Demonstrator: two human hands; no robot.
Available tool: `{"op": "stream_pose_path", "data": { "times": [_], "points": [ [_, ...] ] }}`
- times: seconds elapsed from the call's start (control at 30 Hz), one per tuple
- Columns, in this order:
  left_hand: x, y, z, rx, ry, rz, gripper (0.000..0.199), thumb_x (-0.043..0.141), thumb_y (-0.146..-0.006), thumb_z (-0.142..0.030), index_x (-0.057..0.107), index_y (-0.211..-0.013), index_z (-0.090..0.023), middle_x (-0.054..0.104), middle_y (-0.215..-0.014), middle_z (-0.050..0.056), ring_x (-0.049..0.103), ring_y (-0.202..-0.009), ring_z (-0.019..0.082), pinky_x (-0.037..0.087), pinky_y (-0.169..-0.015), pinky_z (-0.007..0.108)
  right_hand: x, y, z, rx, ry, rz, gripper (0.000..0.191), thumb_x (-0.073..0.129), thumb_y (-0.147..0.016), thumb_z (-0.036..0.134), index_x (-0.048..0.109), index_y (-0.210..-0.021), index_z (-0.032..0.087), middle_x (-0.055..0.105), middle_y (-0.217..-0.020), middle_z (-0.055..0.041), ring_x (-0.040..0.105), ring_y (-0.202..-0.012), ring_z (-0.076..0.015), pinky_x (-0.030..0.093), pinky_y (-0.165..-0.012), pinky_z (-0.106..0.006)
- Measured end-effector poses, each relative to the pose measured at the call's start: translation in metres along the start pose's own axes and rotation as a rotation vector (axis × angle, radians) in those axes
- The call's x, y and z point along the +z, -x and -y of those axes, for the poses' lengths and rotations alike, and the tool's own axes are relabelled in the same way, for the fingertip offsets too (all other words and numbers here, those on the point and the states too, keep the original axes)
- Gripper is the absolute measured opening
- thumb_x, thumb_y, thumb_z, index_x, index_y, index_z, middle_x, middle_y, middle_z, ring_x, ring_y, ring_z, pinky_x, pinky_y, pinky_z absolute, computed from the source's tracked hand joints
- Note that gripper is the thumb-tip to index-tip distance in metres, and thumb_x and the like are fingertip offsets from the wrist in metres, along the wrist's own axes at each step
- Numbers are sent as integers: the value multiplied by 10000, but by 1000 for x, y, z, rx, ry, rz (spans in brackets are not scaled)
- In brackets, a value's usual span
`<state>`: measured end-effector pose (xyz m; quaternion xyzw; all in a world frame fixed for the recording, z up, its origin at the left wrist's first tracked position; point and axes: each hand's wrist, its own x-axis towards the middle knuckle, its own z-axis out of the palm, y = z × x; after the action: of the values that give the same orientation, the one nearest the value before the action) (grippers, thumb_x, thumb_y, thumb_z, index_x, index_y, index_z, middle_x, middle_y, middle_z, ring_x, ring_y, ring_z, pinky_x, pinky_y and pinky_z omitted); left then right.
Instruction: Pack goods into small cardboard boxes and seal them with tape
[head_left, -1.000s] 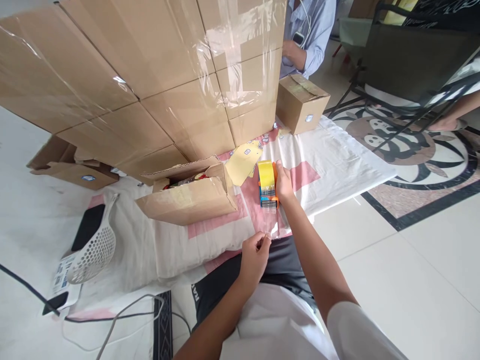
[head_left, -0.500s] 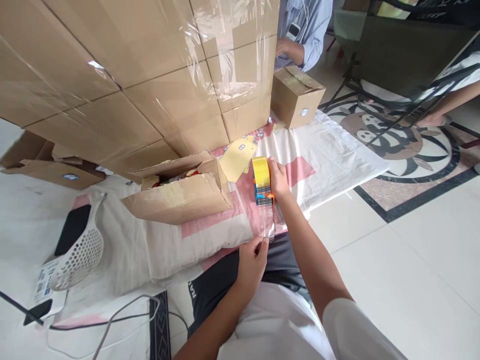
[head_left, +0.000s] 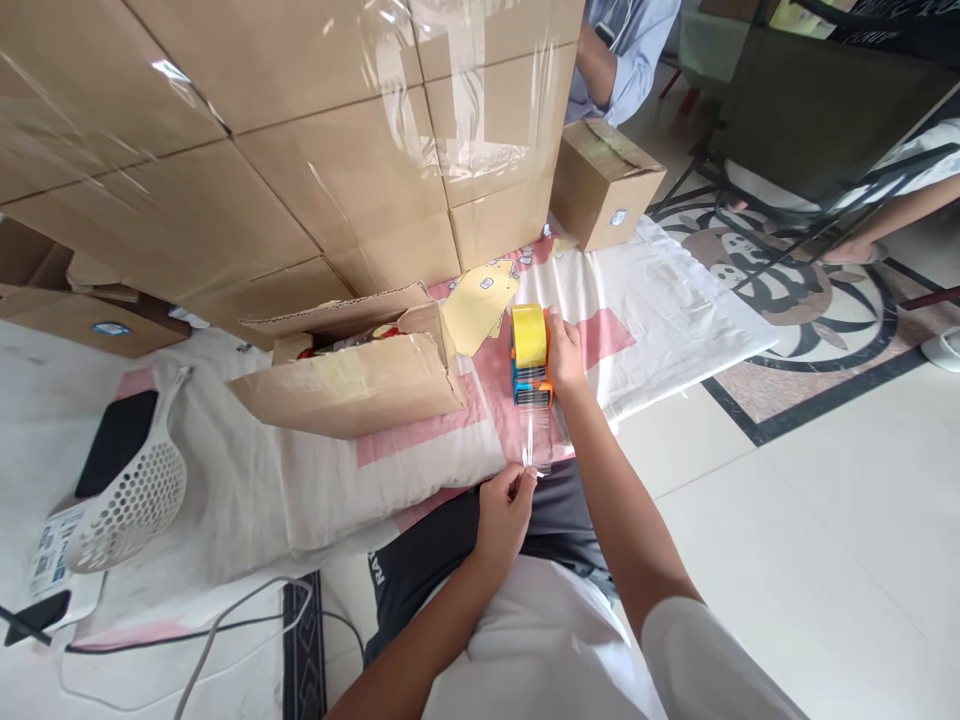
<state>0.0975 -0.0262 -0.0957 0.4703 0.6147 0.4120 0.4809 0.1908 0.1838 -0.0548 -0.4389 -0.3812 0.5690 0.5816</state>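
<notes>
My right hand is wrapped round the side of a tape dispenser, blue and orange with a yellow roll on it. From its toothed front a strip of clear tape runs down toward my lap. The free end of that strip is pinched between the thumb and fingers of my left hand. To the left of the dispenser stands an open cardboard box, its flaps up and some red and dark items partly visible inside. Yellow paper sheets lie between box and dispenser.
A wall of taped cartons rises behind the cloth. A closed carton sits at the back right, near another person's arm. On the left are a white perforated scoop, a black phone-like slab and cables.
The view has shifted slightly, so the surroundings sit a little differently. Both hands keep their hold, the tape strip still stretched between them. The other person's hand has moved up.
</notes>
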Motion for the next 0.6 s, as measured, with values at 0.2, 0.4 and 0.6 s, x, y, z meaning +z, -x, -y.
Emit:
{"op": "stream_pose_path", "data": {
  "times": [0.2, 0.4, 0.6],
  "points": [
    [3, 2, 9, -52, 51, -5, 417, 532, -951, -427, 392, -632, -198, 324, -614, -50, 303, -612, 110, 263, -591, 262, -4, 2, -6, -52, -21, 70, 511, 615, -832, 734, 656, -817, 225, 630, -726, -4, 694, -730, -203, 627, -667, -349],
    [4, 1, 11, -91, 75, 2, 417, 537, -946, -442, 420, -630, -197, 305, -603, -53, 284, -604, 110, 257, -580, 264, -4, 4, -8, -52, 12, 105, 546, 569, -834, 779, 658, -846, 240, 645, -766, -14, 709, -772, -221, 633, -660, -358],
    [5, 0, 13, -100, 77, 14, 433, 547, -939, -447, 404, -616, -197, 301, -600, -51, 282, -601, 108, 251, -577, 264, -6, 4, -9, -60, 37, 135, 566, 522, -861, 786, 670, -885, 240, 664, -794, -20, 714, -805, -227, 628, -672, -357]
  ]
}}
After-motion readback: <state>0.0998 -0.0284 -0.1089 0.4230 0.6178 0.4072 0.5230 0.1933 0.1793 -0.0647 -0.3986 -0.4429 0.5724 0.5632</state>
